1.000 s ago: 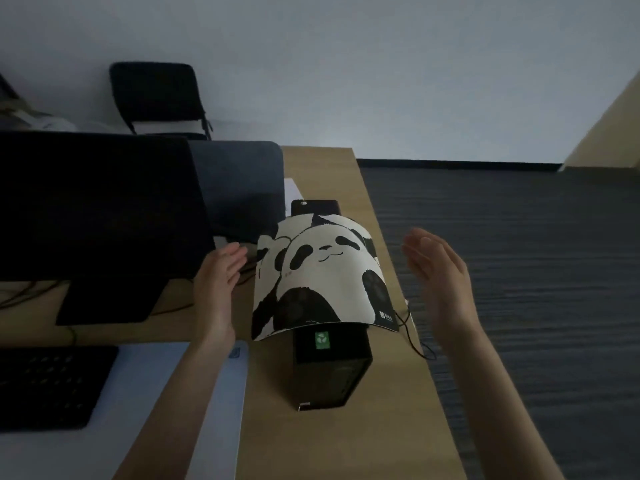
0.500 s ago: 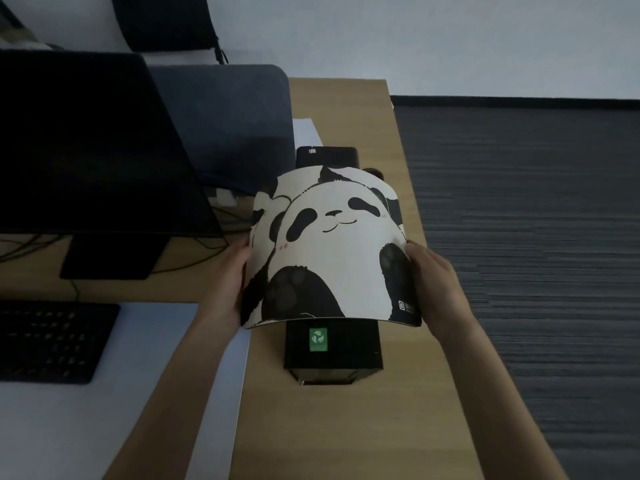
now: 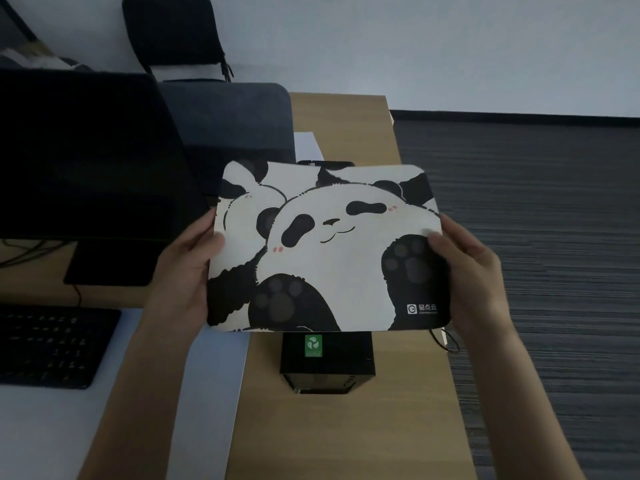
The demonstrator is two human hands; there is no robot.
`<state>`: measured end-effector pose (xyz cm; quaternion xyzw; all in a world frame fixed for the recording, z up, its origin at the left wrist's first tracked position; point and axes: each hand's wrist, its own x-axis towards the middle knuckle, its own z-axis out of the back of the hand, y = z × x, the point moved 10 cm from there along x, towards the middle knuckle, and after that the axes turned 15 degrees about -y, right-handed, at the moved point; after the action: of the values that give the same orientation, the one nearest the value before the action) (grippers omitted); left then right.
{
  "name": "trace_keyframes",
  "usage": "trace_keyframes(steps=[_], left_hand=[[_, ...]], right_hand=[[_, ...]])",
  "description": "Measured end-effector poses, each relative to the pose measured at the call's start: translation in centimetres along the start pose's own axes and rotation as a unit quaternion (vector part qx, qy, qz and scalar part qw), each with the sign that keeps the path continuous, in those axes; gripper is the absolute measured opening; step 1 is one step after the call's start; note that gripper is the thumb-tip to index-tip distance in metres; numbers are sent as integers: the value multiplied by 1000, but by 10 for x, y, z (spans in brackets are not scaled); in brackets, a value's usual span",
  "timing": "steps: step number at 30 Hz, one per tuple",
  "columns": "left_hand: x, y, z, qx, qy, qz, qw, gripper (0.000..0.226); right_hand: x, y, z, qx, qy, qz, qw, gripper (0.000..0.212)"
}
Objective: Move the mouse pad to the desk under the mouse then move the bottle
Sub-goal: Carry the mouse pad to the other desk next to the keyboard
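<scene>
We see mouse pad [image 3: 325, 251] flattened out now, lifted off black box [image 3: 327, 355] it was draped over 1 s ago. Left hand [image 3: 183, 271] and right hand [image 3: 474, 271], apart before, now pinch its 2 side edges.

Dim, bluish and underexposed throughout; soft, slightly grainy detail; wide-angle bending at edges; no glare, faint shadows.

Matt cloth-faced panda mouse pad [image 3: 325, 251]; wood-grain surface [image 3: 346, 438], smooth; black box [image 3: 327, 362] glossy plastic; ribbed carpet floor [image 3: 554, 271].
</scene>
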<state>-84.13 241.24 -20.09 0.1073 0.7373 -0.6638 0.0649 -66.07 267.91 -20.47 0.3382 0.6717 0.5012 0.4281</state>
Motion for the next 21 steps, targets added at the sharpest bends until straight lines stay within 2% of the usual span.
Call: trace_keyframes(steps=[5,11,21], left_hand=[[-15,-27,9,-15,11,-43,999,38],[-36,-47,64,-40,-20,-69,997,38],[-86,-75,241,-106,-185,-97,972,34]], right_hand=[[-17,28,-6,33,26,27,999,28],[-56,38,-39,51,93,27,994,28],[-161,11,-160,39,266,8,963,30]])
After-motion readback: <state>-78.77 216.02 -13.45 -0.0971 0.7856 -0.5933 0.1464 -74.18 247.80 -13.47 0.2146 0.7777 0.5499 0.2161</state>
